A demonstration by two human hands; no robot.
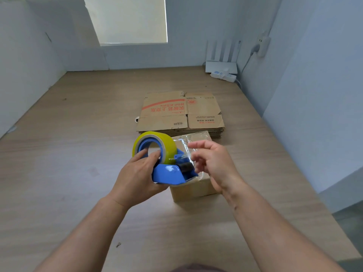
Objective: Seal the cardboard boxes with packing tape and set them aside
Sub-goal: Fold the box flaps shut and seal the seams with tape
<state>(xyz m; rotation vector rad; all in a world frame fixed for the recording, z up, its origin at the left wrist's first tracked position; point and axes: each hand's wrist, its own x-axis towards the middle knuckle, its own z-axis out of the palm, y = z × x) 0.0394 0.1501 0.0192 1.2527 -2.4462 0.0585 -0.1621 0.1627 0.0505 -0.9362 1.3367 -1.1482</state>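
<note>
Two hands — left (137,173) grips dispenser (169,173), right (216,165) holds tape (189,154).

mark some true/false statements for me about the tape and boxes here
1. The left hand grips the blue tape dispenser. True.
2. The tape roll on the dispenser is red. False: it is yellow-green.
3. The right hand holds a clear tape strip pulled from the dispenser. True.
4. The small cardboard box sits on top of the flattened boxes. False: it stands on the table, nearer the person than the stack of flattened boxes.
5. A white router stands in the far left corner. False: the router is in the far right corner.
</note>
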